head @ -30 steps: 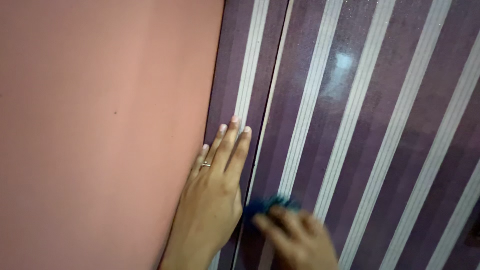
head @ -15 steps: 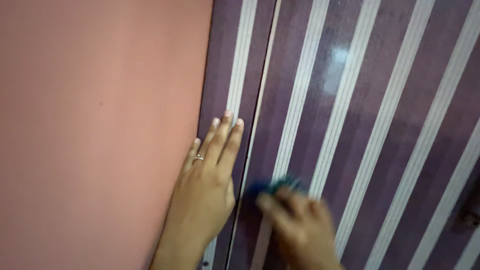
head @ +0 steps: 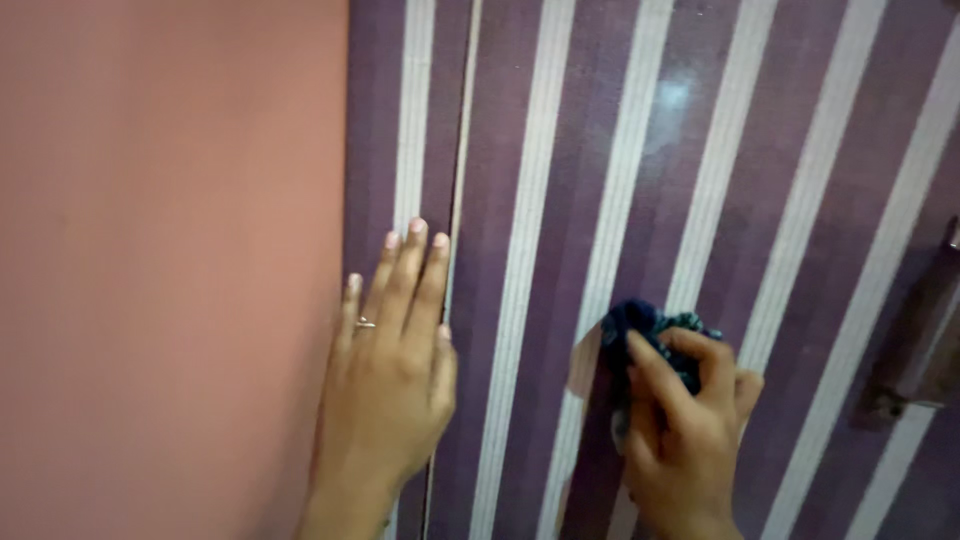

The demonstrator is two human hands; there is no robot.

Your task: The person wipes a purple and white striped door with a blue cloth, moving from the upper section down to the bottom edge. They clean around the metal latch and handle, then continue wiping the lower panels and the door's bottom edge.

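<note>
A: From the head camera, what is the left hand [head: 390, 385] doing?

B: It is lying flat and released, fingers straight and close together, pressing against the striped door [head: 560, 150]. A thin ring [head: 364, 323] is sitting on one finger. The palm is covering the narrow strip of door between the pink wall [head: 170, 260] and the vertical seam [head: 452, 230], and the fingertips are pointing up along that seam.

A: And the right hand [head: 685, 430]?

B: It is clenching a dark blue cloth [head: 640, 325], bunched up, with the fingers curling over it. The cloth is sticking out above and to the left of the knuckles and is resting against the glossy purple and white surface, just to the right of the left hand, with a couple of stripes lying between the two hands.

A: What else is lying around them?

B: Far to the right of the right hand, a dark metal latch [head: 920, 340] is hanging on the door, well apart from the cloth. Above the right hand, a pale glare spot [head: 672, 95] is shining on the panel. To the left of the left hand, the wall is filling the view.
</note>
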